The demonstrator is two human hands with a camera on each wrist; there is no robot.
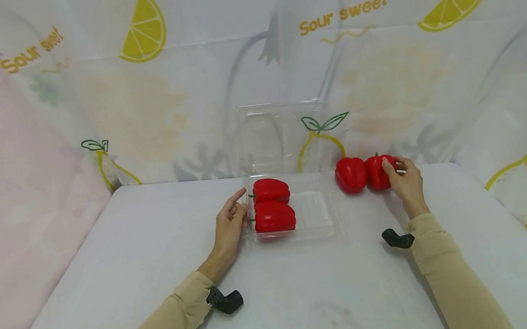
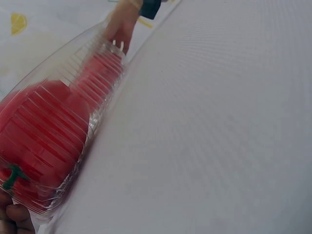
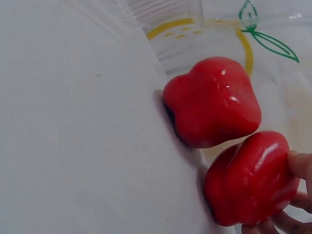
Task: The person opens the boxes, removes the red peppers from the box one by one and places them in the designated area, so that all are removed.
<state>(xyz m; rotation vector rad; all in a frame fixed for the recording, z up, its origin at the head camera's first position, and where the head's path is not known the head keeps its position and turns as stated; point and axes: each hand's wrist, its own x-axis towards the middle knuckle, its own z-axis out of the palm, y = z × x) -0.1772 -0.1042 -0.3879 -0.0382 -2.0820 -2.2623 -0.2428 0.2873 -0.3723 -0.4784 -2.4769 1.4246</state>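
Observation:
A clear plastic clamshell container lies with its lid raised at the back. Two red bell peppers lie on their sides in its left half, a rear one and a front one, stems to the left. My left hand holds the container's left edge, the index finger stretched out; only fingertips show in the left wrist view. To the right of the container, my right hand grips a red bell pepper by its right side. Another red bell pepper stands close beside it.
A white-covered table holds everything. Behind it hangs a printed curtain with lemon drawings, close to the raised lid and the loose peppers. A black wrist device sits at the left sleeve, another at the right.

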